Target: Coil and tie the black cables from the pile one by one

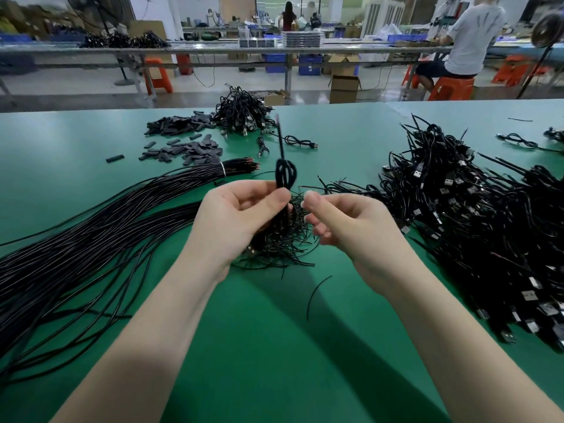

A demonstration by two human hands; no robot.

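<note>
My left hand [241,218] is shut on a coiled black cable [284,175], held upright above the green table [274,346]; its loops stick out above my fingers and one loose end points up and away. My right hand [345,224] hovers just right of the coil with fingers curled; whether it pinches a thin tie is unclear through blur. Under both hands lies a small heap of thin black tie wires [283,242]. A long bundle of uncoiled black cables [91,227] stretches across the left side.
A big pile of black USB cables [476,215] fills the right side. A heap of coiled cables [241,112] and dark sleeve pieces [183,138] lie at the back. One loose wire [316,296] lies near my right forearm. Workbenches and seated people are behind.
</note>
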